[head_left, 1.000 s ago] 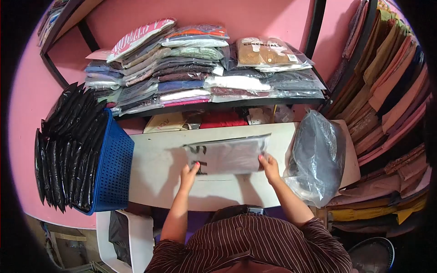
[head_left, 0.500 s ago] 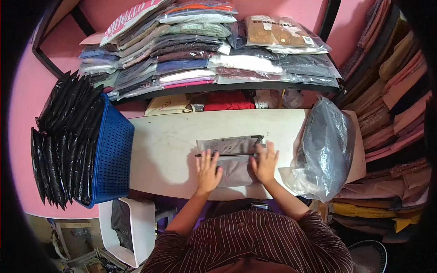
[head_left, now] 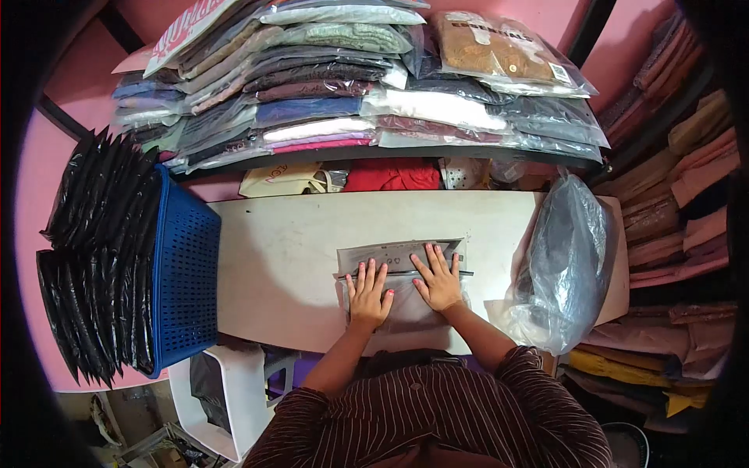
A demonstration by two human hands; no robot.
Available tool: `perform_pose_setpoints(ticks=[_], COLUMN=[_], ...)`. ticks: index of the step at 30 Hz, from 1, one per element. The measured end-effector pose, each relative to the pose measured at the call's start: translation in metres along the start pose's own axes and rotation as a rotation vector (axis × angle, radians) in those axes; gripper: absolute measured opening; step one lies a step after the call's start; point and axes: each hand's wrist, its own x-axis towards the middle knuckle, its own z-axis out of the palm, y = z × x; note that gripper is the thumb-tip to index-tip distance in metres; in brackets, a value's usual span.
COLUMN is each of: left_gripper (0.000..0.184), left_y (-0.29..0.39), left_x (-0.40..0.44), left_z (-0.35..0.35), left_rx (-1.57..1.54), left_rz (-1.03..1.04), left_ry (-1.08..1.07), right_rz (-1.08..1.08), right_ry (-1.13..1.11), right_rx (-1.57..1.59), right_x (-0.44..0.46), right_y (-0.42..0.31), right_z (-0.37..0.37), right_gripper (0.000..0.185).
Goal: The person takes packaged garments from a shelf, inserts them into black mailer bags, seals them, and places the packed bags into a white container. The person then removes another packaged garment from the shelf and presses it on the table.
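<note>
A translucent grey plastic bag (head_left: 406,312) lies flat on the white table (head_left: 281,234), with a dark strip running across it and small print above that strip. My left hand (head_left: 368,296) rests palm down on its left part, fingers spread and tips near the strip. On the right part, my right hand (head_left: 438,282) also presses flat, with its fingers spread and reaching past the strip onto the printed upper band. What the bag holds, if anything, is hard to make out under the hands.
At left stands a blue basket (head_left: 187,273) packed with black plastic packets (head_left: 101,265). A large clear bag (head_left: 566,265) with dark contents sits at the table's right. Bagged clothes (head_left: 312,101) fill the shelf behind. Garments (head_left: 663,304) line the right side; a white chair (head_left: 246,398) is below left.
The bag, earlier held up by both hands, came down onto the table. Since then both hands have flattened on it, the right one reaching farther over the strip. The camera view has shifted.
</note>
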Motion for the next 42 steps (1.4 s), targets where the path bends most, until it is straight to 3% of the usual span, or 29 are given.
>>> perform_pose_setpoints(ticks=[10,22,24,25,26,28,29,32,34,36,37,38,42], left_gripper=[0.061,0.059,0.060,0.060,0.060,0.061,0.061,0.061,0.059,0.059,0.063,0.067,0.074], left_y=[-0.005,-0.008,-0.010,-0.011,-0.012,-0.015,-0.021,-0.043,-0.043,-0.036,-0.026,-0.019,-0.003], left_x=[0.010,0.014,0.016,0.016,0.016,0.015,0.016,0.019,0.011,-0.006,-0.018,-0.028,-0.045], left_z=[0.006,0.006,0.007,0.008,0.008,0.008,0.012,0.013,-0.008,-0.032,-0.046,-0.054,-0.052], left_rx=[-0.019,0.019,0.033,0.009,-0.015,-0.044,-0.101,-0.287,-0.553,-0.485,-0.403,-0.323,-0.205], left_rz=[0.007,0.028,0.037,0.035,0.032,0.040,0.043,0.036,0.010,0.040,0.006,-0.029,-0.068], left_ry=[0.021,-0.035,-0.061,-0.070,-0.079,-0.083,-0.088,-0.100,0.083,0.130,0.244,0.357,0.494], right_rz=[0.027,-0.004,-0.088,-0.232,-0.223,-0.343,-0.321,-0.242,-0.245,-0.192,-0.200,-0.185,0.051], right_ry=[-0.079,-0.007,0.015,-0.023,-0.011,-0.330,-0.340,-0.327,-0.294,-0.389,-0.337,-0.329,-0.350], right_rx=[0.058,-0.028,0.170,0.283,0.277,-0.006,-0.091,-0.103,-0.126,0.043,0.116,0.115,0.954], right_x=[0.012,0.012,-0.008,-0.019,-0.034,-0.057,-0.061,-0.049,-0.032,-0.014,-0.007,0.001,0.024], right_y=[0.006,0.002,-0.009,-0.014,-0.020,-0.034,-0.031,-0.040,-0.041,-0.038,-0.044,-0.043,-0.049], right_z=[0.007,0.001,-0.008,-0.015,-0.022,-0.042,-0.035,-0.026,-0.021,-0.003,-0.031,-0.031,-0.036], right_gripper=[0.054,0.055,0.059,0.074,0.074,0.090,0.100,0.099,0.090,0.084,0.066,0.066,0.046])
